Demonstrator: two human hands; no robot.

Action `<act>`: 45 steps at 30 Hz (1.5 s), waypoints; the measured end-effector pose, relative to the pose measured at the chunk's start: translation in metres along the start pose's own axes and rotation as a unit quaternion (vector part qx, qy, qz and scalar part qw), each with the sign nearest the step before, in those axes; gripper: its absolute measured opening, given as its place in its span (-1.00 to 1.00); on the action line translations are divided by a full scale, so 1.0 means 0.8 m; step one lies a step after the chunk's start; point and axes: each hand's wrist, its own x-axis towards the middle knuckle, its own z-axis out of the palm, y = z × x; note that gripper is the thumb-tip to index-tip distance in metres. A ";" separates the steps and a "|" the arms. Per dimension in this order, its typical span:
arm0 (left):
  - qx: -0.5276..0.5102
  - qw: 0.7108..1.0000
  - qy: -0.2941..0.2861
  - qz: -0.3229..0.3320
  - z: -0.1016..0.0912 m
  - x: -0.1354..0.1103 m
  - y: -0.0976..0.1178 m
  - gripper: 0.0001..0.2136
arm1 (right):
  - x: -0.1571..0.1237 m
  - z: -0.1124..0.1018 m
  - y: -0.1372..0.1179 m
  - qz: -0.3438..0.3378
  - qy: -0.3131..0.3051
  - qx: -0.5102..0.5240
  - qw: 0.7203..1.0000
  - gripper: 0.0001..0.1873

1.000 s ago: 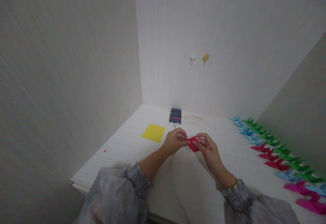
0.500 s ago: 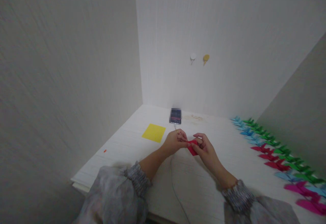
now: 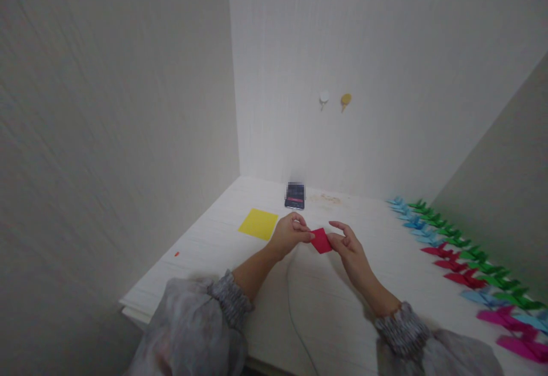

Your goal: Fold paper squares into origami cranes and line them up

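A small folded piece of red paper (image 3: pixel 321 241) is held up between both hands above the white table, its face now showing as a diamond shape. My left hand (image 3: pixel 291 234) pinches its left corner between thumb and fingers. On the other side, my right hand (image 3: pixel 347 246) grips the right corner with the thumb and a finger, while another finger is raised off it. Left of my left hand lies a flat square of yellow paper (image 3: pixel 258 223) on the table.
A phone (image 3: pixel 295 196) leans by the back wall, a grey cable (image 3: pixel 291 307) running from it toward me. Rows of folded paper cranes (image 3: pixel 458 262) in several colours line the right side. A small orange scrap (image 3: pixel 177 254) lies at left. Two hooks (image 3: pixel 346 99) are on the wall.
The red paper has been turned and opened to view, raised slightly. My hands have moved a little apart, holding it by opposite corners instead of covering it.
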 end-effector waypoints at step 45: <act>-0.058 0.998 -0.030 -0.012 -0.006 0.001 0.004 -0.50 | -0.007 -0.009 -0.002 -0.210 -0.053 -0.293 0.931 -0.74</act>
